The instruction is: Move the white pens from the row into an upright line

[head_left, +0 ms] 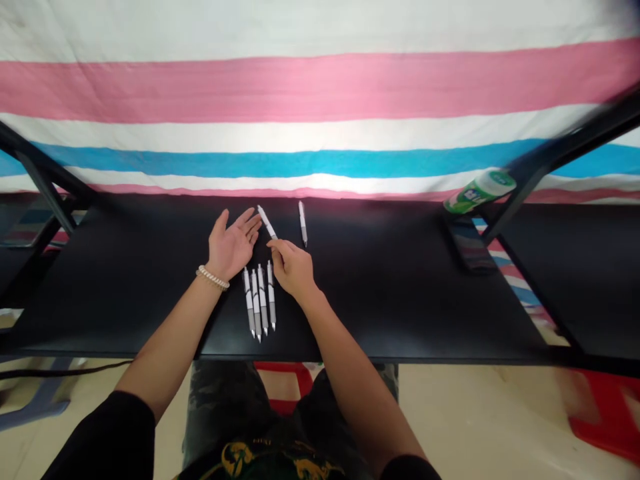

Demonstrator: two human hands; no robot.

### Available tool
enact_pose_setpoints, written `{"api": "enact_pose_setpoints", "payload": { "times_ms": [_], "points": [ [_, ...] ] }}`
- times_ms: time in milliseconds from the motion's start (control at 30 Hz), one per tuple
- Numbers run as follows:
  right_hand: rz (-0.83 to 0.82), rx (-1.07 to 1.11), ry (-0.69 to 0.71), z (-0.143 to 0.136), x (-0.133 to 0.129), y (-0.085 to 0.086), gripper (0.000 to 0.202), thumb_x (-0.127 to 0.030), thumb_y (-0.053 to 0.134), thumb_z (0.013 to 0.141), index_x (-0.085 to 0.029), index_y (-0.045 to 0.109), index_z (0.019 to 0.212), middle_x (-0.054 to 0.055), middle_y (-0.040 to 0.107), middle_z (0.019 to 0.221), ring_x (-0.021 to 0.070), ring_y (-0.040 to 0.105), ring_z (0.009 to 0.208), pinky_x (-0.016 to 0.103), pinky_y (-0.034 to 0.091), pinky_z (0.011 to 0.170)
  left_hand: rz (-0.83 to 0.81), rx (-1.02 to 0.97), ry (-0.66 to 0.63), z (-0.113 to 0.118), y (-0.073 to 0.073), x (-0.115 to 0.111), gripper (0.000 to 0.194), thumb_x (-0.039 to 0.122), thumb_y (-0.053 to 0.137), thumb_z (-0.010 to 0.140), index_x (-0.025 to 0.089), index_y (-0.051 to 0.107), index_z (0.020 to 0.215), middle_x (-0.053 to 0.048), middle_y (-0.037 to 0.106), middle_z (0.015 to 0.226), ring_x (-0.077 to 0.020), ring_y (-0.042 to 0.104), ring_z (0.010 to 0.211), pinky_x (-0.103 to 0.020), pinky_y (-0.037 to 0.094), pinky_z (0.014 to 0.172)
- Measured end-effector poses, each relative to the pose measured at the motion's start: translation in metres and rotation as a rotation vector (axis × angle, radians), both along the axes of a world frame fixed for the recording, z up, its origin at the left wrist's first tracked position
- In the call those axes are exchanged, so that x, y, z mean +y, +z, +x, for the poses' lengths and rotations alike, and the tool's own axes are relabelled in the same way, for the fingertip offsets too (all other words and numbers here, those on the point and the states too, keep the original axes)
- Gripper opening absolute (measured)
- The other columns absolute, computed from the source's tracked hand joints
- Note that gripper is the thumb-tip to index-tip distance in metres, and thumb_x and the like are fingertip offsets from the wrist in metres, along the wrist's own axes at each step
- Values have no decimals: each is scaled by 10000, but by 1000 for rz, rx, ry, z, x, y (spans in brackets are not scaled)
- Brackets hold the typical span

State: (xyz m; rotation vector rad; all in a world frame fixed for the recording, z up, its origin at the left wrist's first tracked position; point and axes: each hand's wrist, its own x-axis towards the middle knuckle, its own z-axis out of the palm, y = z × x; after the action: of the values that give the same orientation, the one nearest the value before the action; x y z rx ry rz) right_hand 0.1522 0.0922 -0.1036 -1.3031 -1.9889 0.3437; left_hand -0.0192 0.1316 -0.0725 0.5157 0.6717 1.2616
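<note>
On a black table, my left hand lies palm up with fingers spread, holding nothing; a bead bracelet is on its wrist. My right hand pinches the near end of a white pen that points away to the left. Between my hands, several white and grey pens lie side by side in a row near the front edge. Another single white pen lies farther back, just right of the held one.
A green and white canister lies tilted at the back right by a black frame bar. A dark phone lies flat below it. A striped cloth hangs behind. Red stools stand on the floor.
</note>
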Motion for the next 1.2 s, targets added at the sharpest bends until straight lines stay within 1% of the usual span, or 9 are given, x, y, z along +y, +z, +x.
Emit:
{"api": "enact_pose_setpoints", "payload": {
  "times_ms": [133,267,433,633,767,867,1000,1100,1200],
  "points": [
    [-20,-77,-182,5,5,-1,292,-229,430,998,-227,673,1159,55,697,985,160,633,772,255,434,674,-20,-9,64,-7,-3,2,487,549,547,884,202,687,1196,-120,647,1323,-238,600,1229,-313,511,915],
    [-16,-138,-284,8,8,-2,346,-202,465,941,-214,652,1232,109,605,1053,207,589,857,288,464,678,-38,-28,77,-10,-5,2,413,480,568,876,172,716,1108,-111,687,1215,-216,663,1052,-311,531,821],
    [10,-146,-311,11,9,-5,366,-173,497,900,-168,652,1232,162,488,1115,285,493,1024,412,510,840,-72,-30,97,-10,-7,4,308,424,604,857,149,717,935,-69,693,924,-160,651,777,-284,514,682],
    [40,-136,-304,10,9,-4,362,-173,513,891,-141,643,1227,183,467,1164,299,472,1059,466,467,940,-65,-21,91,-7,-5,5,211,364,648,836,155,665,810,-35,627,790,-125,586,652,-259,473,588],
    [-51,3,-101,11,5,5,266,-178,502,901,-173,635,1131,57,570,887,170,546,757,305,458,728,-68,63,122,-3,-10,8,102,224,711,777,158,634,761,33,490,605,-80,475,523,-217,405,514],
    [-256,113,225,13,-2,15,155,-198,536,881,-192,604,1021,-90,421,566,93,413,503,226,340,563,-47,160,161,-3,-14,9,128,124,735,732,159,667,835,75,405,530,-59,400,455,-198,351,471],
    [-435,174,462,16,-9,22,36,-184,585,815,-192,600,846,-116,363,514,67,339,480,203,296,543,-6,204,175,-2,-17,9,98,99,715,742,160,659,794,76,410,525,-43,377,438,-186,316,446],
    [-482,128,533,16,-10,22,44,-150,599,763,-186,620,775,-95,420,544,69,381,507,208,309,563,21,238,164,-2,-18,9,153,80,717,736,178,600,722,76,415,526,-42,393,441,-184,317,448],
    [-402,35,467,14,-8,21,103,-117,575,754,-188,641,788,-68,477,595,85,432,555,222,322,594,31,256,138,-1,-19,9,208,71,723,727,186,552,693,79,414,529,-41,398,443,-183,315,450]
  ]
}}
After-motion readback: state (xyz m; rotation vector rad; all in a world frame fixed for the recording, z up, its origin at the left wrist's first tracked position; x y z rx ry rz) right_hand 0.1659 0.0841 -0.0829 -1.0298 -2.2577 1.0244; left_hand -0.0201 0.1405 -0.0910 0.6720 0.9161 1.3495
